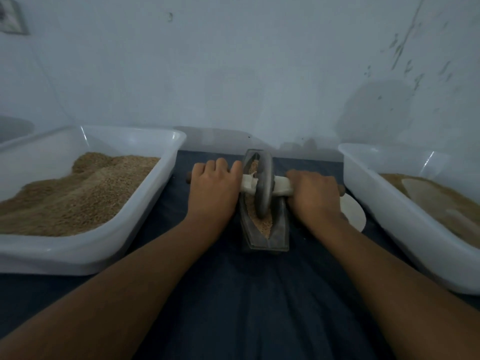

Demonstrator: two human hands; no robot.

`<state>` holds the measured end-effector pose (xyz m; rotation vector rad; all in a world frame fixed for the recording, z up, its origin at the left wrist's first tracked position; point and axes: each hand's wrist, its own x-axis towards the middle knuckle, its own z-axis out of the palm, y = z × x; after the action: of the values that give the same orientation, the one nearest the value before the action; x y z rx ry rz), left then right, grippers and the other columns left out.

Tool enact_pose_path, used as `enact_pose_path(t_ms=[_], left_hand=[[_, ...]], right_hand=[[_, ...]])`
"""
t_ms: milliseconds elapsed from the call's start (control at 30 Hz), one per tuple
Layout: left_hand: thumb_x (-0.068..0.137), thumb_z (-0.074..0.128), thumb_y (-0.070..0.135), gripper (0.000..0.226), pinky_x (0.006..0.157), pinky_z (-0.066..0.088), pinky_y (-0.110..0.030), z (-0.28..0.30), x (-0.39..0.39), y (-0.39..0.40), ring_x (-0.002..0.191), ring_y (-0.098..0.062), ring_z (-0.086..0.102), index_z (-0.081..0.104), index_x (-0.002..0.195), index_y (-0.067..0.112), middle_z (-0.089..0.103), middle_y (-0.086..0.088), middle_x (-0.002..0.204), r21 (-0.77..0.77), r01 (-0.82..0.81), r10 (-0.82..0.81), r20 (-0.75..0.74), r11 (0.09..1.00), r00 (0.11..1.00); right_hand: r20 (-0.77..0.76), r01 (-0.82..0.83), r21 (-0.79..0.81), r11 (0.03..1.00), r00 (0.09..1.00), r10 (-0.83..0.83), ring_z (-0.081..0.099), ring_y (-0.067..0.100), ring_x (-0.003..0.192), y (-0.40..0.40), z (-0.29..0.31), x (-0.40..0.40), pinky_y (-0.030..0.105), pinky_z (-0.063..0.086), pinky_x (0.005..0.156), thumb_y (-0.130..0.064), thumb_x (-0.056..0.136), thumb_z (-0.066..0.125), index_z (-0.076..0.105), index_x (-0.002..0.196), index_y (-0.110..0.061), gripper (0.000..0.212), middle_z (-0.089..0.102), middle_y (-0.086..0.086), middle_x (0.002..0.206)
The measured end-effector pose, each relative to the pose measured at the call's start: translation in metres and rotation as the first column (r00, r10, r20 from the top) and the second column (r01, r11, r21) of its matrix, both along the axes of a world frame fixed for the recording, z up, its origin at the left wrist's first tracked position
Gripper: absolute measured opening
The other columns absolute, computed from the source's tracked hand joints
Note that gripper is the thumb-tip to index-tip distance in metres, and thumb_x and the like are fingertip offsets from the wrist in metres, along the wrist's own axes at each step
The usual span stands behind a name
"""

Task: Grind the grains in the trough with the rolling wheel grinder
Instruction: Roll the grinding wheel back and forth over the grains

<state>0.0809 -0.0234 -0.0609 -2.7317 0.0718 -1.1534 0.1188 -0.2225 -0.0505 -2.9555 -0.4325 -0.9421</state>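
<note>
Grinding mid-stroke, left hand [211,189] and right hand [315,196] each clamped on the axle handle [281,183], wheel [263,187] seated in the trough [280,229]; next, rolling evenly across remaining grains [265,226].

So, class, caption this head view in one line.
Both hands, left hand and right hand, grip the wheel grinder over the trough.

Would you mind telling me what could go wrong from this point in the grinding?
1. The trough is narrow and grains lie heaped near its near end; a hard stroke of the wheel might push some out onto the dark cloth.
2. The left hand and right hand grip the axle handle close to the wheel, so knuckles could scrape the trough rim.
3. The small white dish sits right beside the right hand and could get knocked.
</note>
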Motion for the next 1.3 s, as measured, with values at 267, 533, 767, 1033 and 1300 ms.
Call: enact_pose_path(t_ms=[267,533,767,1033,1300], left_hand=[[0.080,0.050,0.012,0.015,0.072,0.036,-0.040,-0.005,-0.016,0.002,0.076,-0.028,0.050,0.046,0.094,0.016,0.051,-0.007,0.084,0.035,0.022,-0.024,0.057,0.999,0.998],[0.084,0.055,0.012,0.014,0.070,0.033,-0.040,-0.002,0.007,0.002,0.077,-0.030,0.056,0.047,0.095,0.016,0.058,-0.008,0.085,0.009,-0.016,0.016,0.002,1.000,1.000],[0.088,0.057,0.017,0.011,0.070,0.035,-0.039,0.006,0.031,0.005,0.077,-0.030,0.061,0.050,0.097,0.016,0.063,-0.007,0.087,0.000,-0.020,0.020,-0.056,1.000,0.998],[0.090,0.059,0.016,0.012,0.066,0.029,-0.036,0.010,0.058,0.007,0.074,-0.030,0.060,0.053,0.100,0.016,0.063,-0.008,0.087,0.005,-0.025,0.025,-0.057,1.000,0.998],[0.090,0.057,0.013,0.012,0.072,0.041,-0.040,0.019,0.072,0.007,0.077,-0.030,0.060,0.052,0.100,0.016,0.062,-0.007,0.087,0.024,-0.024,0.026,-0.065,0.999,0.998]], right_hand=[[0.092,-0.093,0.061,0.994,0.992,0.087,0.061,0.026,0.076,-0.007,-0.009,-0.011,0.033,0.024,0.066,-0.020,0.086,0.060,0.066,0.094,-0.024,0.011,0.066,0.000,0.083],[0.024,-0.002,-0.031,1.000,1.000,0.003,0.061,0.024,0.083,-0.001,-0.003,0.015,0.034,0.024,0.068,-0.021,0.088,0.061,0.061,0.103,-0.024,0.016,0.065,-0.002,0.091],[-0.071,0.035,-0.051,0.998,0.997,-0.038,0.058,0.026,0.075,0.006,0.007,0.042,0.033,0.033,0.064,-0.023,0.084,0.066,0.064,0.099,-0.025,0.016,0.067,0.003,0.089],[-0.222,-0.018,-0.067,0.998,0.975,0.003,0.050,0.024,0.077,0.006,0.022,0.067,0.032,0.037,0.064,-0.023,0.081,0.068,0.062,0.106,-0.026,0.026,0.064,0.004,0.098],[-0.379,-0.024,-0.091,0.996,0.925,-0.012,0.057,0.025,0.086,0.009,0.033,0.084,0.034,0.048,0.068,-0.029,0.083,0.066,0.062,0.116,-0.032,0.034,0.065,0.001,0.109]])
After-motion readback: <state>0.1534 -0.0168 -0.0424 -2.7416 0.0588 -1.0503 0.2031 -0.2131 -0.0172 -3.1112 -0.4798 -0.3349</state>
